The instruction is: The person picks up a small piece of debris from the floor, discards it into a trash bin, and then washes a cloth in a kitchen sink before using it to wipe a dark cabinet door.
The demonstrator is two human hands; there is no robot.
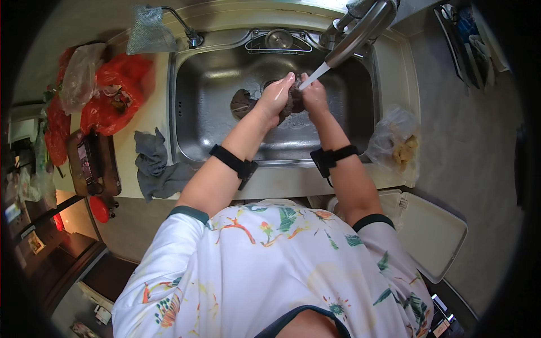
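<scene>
A wet brown cloth is bunched between my two hands over the stainless steel sink. My left hand grips its left side, thumb up, and my right hand holds its right side. Water from the pull-out faucet head pours onto the cloth near my right hand's fingers. Another dark brown cloth-like piece lies on the sink bottom to the left; whether it joins the held cloth is hidden behind my left hand. The fingertips are partly hidden. Black straps with small devices circle both forearms.
A grey cloth lies on the counter left of the sink, near red plastic bags and a dark cutting board. A wire rack sits at the sink's back. A clear plastic bag rests at the right edge.
</scene>
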